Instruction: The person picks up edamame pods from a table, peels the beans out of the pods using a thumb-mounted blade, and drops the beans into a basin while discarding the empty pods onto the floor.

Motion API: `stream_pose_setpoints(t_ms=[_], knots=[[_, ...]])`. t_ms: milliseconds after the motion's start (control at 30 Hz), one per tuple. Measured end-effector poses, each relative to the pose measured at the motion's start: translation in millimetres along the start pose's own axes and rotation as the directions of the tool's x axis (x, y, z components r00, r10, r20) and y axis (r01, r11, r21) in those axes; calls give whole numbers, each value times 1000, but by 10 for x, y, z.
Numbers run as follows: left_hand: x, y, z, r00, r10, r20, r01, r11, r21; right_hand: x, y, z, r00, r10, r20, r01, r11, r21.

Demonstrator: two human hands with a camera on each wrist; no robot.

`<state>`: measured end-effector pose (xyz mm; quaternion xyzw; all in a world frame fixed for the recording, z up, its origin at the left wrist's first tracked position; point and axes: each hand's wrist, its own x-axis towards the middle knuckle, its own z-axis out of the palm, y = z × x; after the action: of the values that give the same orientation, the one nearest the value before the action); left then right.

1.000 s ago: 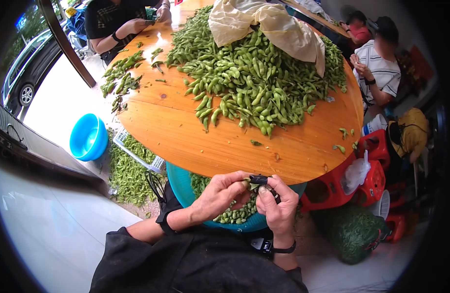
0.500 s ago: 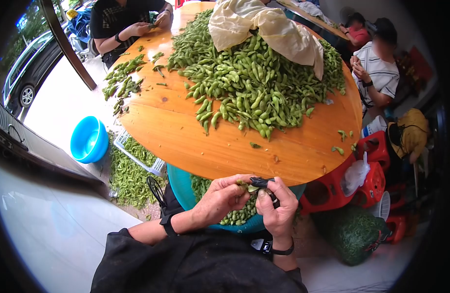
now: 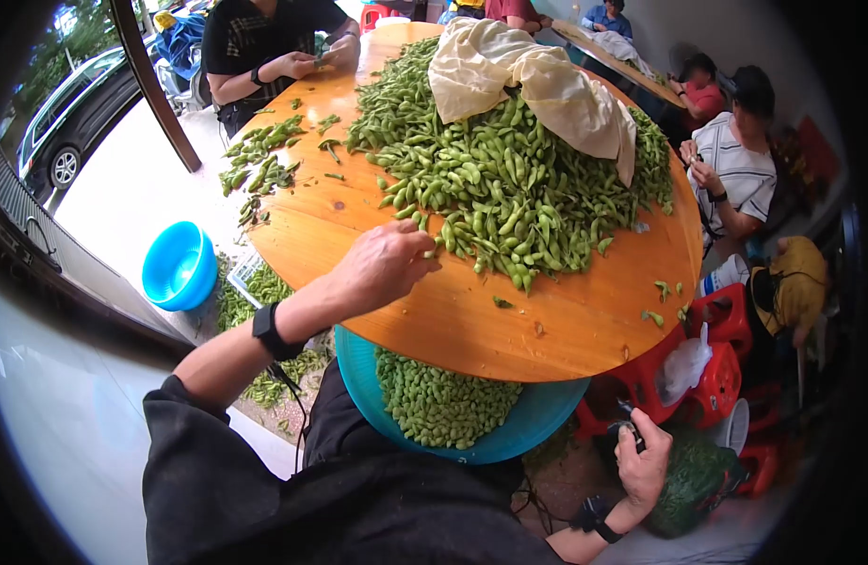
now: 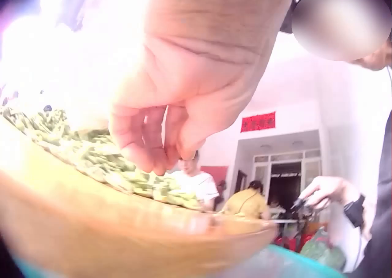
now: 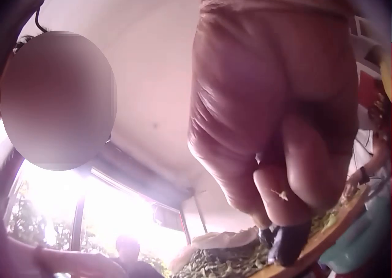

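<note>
At the near left edge of a heap of green pods (image 3: 509, 188) on the wooden table, my left hand (image 3: 382, 268) reaches down with bent fingers. In the left wrist view nothing shows between the bent fingers of this hand (image 4: 184, 88); contact with a pod is unclear. My right hand (image 3: 644, 457), off the table at the lower right, grips a small dark object (image 3: 630, 424). Dark pieces (image 5: 288, 244) also show at its fingertips in the right wrist view. Shelled green beans (image 3: 443, 405) lie in a teal basin (image 3: 358, 372) below the table edge.
A cream cloth (image 3: 528, 71) covers the heap's top. Red stools (image 3: 716, 377), a white bag (image 3: 683, 363) and a green net sack (image 3: 683, 490) stand right. A blue basin (image 3: 179, 266) and pods on the floor lie left. Several people sit around.
My hands have parted from above the basin. The left moved up and forward to the heap; the right moved right and down with the dark object. The view has shifted slightly.
</note>
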<state>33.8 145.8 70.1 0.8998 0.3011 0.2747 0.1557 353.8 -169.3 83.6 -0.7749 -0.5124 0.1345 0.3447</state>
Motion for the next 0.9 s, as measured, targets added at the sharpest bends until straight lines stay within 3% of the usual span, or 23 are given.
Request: stream_pose_setpoints(t_ms=[33,133,233,367,467,533,567,600,667,733,767,800,833,900], knots=[[71,-78,23,992,-92,89,86,994,71,50,-107,94,1000,18,14,-19,999,37],[142,-94,71,994,-9,108,-12,980,197,193,-312,310,996,-50,68,46,997,56],[182,-92,143,985,-133,107,101,961,257,301,-464,494,987,-132,95,118,983,138],[235,-248,151,989,-89,116,55,962,266,400,-672,668,963,-247,105,227,959,170],[157,-155,92,1000,21,15,-23,986,166,442,-777,829,967,-242,85,215,945,245],[56,92,1,991,-76,106,94,979,-182,455,-804,1014,979,-197,58,159,907,390],[-8,333,-121,968,-131,216,203,912,-356,447,-871,1089,984,-171,60,124,879,461],[-134,311,33,976,-48,214,166,799,-578,447,-952,1164,987,-144,65,89,844,529],[-339,479,169,973,6,231,162,693,-703,457,-1080,1275,986,-151,73,77,795,601],[-435,728,55,837,-150,525,527,479,-702,449,-1074,1367,982,-177,62,107,802,587],[-498,756,99,803,-155,575,591,331,-736,434,-1080,1389,976,-208,65,132,803,581],[-533,768,134,801,-155,579,594,327,-735,423,-1077,1405,969,-239,68,158,803,575],[-561,772,172,791,-165,589,612,240,-754,412,-1031,1436,949,-309,67,211,777,593],[-628,757,267,774,-176,608,630,112,-769,389,-1011,1429,951,-298,85,193,785,589]])
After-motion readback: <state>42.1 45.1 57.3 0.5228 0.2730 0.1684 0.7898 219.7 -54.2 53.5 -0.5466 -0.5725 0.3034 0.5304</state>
